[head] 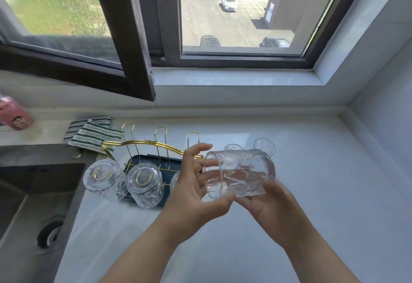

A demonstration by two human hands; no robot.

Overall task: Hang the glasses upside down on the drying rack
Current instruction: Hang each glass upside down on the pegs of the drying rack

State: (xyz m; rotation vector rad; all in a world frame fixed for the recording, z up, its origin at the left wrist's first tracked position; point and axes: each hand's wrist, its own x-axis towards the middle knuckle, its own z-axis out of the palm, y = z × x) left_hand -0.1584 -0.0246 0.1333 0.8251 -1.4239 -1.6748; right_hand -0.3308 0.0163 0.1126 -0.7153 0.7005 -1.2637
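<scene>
A clear textured glass (240, 173) lies on its side in mid-air, mouth to the left, held between my left hand (196, 184) at its rim and my right hand (269, 207) under its base. The drying rack (156, 146) has gold wire loops, a gold handle and a dark blue tray; it stands just left of my hands. Two glasses (104, 178) (145, 184) hang upside down on its front loops; a third (175, 180) is mostly hidden behind my left hand. Two more glasses (265, 145) (233, 147) stand on the counter behind the held one.
A steel sink (33, 204) lies at the left, below the counter edge. Striped cloths (91, 134) sit behind the rack, a pink container (14, 113) at far left. An opened window frame (124, 37) juts over the counter's back. White counter (312, 215) stretches right and front.
</scene>
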